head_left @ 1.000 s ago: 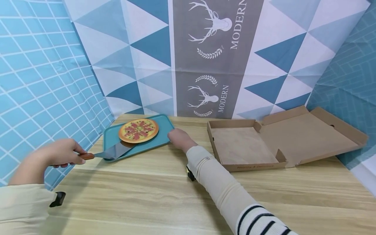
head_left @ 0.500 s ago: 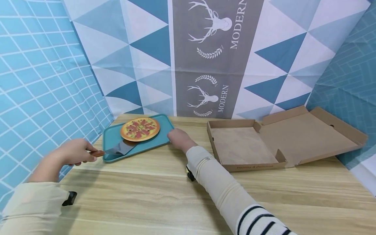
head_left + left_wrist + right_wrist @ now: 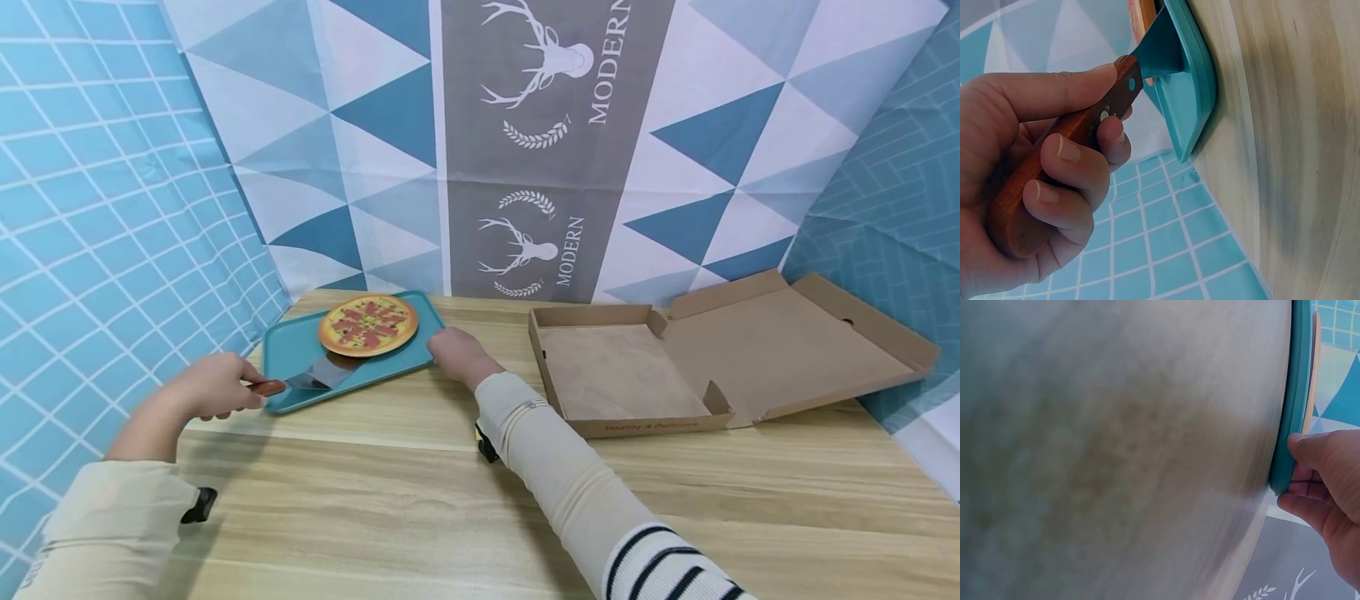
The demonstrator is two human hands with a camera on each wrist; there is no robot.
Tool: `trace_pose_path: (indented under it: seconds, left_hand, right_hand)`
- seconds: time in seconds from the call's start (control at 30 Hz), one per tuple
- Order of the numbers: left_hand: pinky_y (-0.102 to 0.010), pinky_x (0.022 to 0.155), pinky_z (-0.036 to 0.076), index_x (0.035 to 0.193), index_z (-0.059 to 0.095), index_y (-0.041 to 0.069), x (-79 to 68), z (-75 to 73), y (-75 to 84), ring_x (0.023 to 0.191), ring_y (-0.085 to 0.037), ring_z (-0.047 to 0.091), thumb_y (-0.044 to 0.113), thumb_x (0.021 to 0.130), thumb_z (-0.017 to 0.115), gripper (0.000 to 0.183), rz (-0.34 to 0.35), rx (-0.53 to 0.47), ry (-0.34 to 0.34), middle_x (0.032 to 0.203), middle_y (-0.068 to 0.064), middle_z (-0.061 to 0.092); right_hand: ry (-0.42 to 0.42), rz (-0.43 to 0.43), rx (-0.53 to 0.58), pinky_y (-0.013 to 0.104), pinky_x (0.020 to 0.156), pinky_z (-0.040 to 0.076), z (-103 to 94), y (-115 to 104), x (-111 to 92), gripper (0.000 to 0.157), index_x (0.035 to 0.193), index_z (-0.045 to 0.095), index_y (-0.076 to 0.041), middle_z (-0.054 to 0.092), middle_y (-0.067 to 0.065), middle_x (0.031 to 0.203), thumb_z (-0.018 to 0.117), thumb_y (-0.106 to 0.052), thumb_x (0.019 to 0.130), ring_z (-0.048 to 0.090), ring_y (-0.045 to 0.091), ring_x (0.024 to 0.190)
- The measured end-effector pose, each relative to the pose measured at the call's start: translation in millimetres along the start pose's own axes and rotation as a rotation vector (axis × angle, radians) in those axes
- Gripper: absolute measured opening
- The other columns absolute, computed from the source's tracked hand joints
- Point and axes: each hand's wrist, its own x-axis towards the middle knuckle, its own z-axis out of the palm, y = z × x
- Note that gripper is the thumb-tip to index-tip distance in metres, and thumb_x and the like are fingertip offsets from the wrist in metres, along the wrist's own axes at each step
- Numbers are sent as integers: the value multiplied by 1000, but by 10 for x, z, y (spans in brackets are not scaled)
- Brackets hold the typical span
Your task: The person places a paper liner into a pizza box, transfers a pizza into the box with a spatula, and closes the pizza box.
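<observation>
My left hand (image 3: 217, 385) grips the wooden handle of a pizza server (image 3: 322, 373), fingers curled round it in the left wrist view. The metal blade reaches over the teal tray (image 3: 288, 337), and its front end is hidden under the near edge of the pizza (image 3: 367, 325). Red strips and green bits top the pizza, which lies toward the tray's right half. At the tray's right front corner, my right hand (image 3: 459, 354) holds the rim between thumb and fingers, as the right wrist view shows (image 3: 1329, 481).
An opened cardboard pizza box (image 3: 622, 367) lies to the right, its lid (image 3: 795, 346) folded out to the right side. The wood-grain table (image 3: 420, 500) runs up to patterned sheets at the back and a blue tiled sheet (image 3: 112, 208) on the left.
My left hand has moved right and slightly forward with the pizza server. The pizza has slid right and a little back on the tray. My right hand stays at the tray corner.
</observation>
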Motion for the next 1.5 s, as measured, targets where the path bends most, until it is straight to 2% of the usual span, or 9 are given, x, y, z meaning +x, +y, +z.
trace_pose_path:
  seconds: [0.23, 0.4, 0.5, 0.6, 0.7, 0.77, 0.93, 1.17, 1.5]
  left_hand:
    - [-34, 48, 44, 117, 61, -13, 25, 38, 18, 51, -17, 49, 11, 89, 65, 37, -4, -17, 5, 76, -9, 61]
    - [-35, 51, 44, 111, 64, -10, 11, 77, -2, 57, -18, 51, 16, 88, 68, 35, 40, 37, 75, 82, -8, 63]
    - [-33, 51, 39, 91, 66, -4, -4, 123, -14, 55, -16, 47, 23, 89, 69, 28, 69, 79, 128, 70, -3, 57]
    - [-31, 50, 34, 69, 55, 7, -12, 188, -40, 51, -13, 39, 31, 91, 68, 34, 77, 99, 166, 57, 3, 43]
    - [-30, 49, 31, 62, 42, 15, -20, 240, -67, 49, -12, 33, 35, 93, 66, 44, 74, 99, 190, 54, 5, 32]
    - [-31, 49, 31, 62, 43, 15, -20, 252, -79, 49, -12, 34, 34, 93, 66, 43, 79, 95, 198, 54, 4, 33]
    - [-31, 49, 31, 65, 51, 11, 7, 201, -48, 49, -13, 36, 29, 92, 67, 36, 91, 118, 195, 55, 3, 38]
    - [-30, 48, 31, 59, 57, 12, 74, 105, 42, 46, -10, 33, 28, 92, 66, 37, 66, 141, 127, 51, 6, 34]
    - [-27, 46, 33, 52, 52, 17, 243, 33, 153, 42, -8, 37, 25, 92, 65, 43, 76, 170, 76, 46, 8, 33]
  right_hand:
    - [-9, 7, 17, 33, 82, 52, -17, -7, -11, 17, 94, 69, -9, 68, 4, 94, 52, -7, 99, 64, 20, 90]
    - [-12, 12, 19, 33, 82, 52, -24, -3, -16, 17, 94, 69, -10, 68, 3, 94, 52, -7, 99, 64, 20, 91]
    - [-10, 13, 29, 33, 82, 52, -21, -1, -13, 15, 94, 68, -10, 68, 3, 93, 54, -8, 98, 64, 20, 90]
    - [-4, 16, 44, 33, 80, 52, -14, 2, -10, 15, 93, 68, -9, 68, 3, 92, 54, -8, 98, 64, 19, 88]
    - [1, 16, 52, 33, 79, 52, -5, 7, -5, 15, 91, 68, -9, 68, 3, 91, 54, -8, 98, 63, 19, 86]
    - [4, 15, 53, 33, 78, 52, -2, 9, -3, 15, 91, 68, -10, 68, 3, 90, 55, -8, 97, 63, 19, 85]
    - [1, 21, 50, 33, 79, 52, -2, 9, -3, 14, 91, 69, -10, 68, 3, 91, 56, -9, 97, 63, 19, 86]
    - [-12, 21, 48, 32, 79, 52, -18, 5, -2, 16, 90, 68, -10, 67, 3, 91, 55, -9, 98, 63, 18, 86]
    - [-19, 7, 24, 32, 80, 52, -23, 7, 5, 17, 87, 67, -10, 67, 2, 88, 54, -10, 99, 63, 17, 85]
